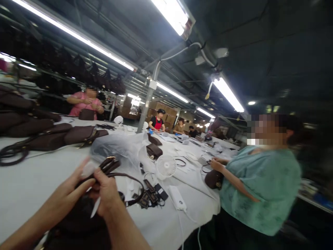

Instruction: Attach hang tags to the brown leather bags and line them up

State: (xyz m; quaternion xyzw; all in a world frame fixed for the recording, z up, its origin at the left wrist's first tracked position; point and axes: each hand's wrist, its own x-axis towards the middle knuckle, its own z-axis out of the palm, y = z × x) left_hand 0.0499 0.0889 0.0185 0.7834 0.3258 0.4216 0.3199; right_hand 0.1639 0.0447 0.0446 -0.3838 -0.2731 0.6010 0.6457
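Observation:
Both hands are together at the front left of the table, over a dark brown bag (pixel 82 222). My right hand (pixel 108 192) is closed around a folded brown strap (pixel 110 166) with gold-coloured metal, and a loop of it hangs out to the right. A white pointed strip (pixel 95 208) sticks out below those fingers. My left hand (pixel 74 184) pinches the strap from the other side, beside a piece of white wrapping (pixel 88 169). Part of the bag is hidden behind my forearms.
Clear plastic bags (pixel 119 147) lie ahead. Right of the hands are black tags (pixel 148 196), a small white fan (pixel 166 166) and a white power bank (pixel 177 198) with cables. Brown bags (pixel 49 139) line the left. A co-worker in green (pixel 262 187) handles a bag at right.

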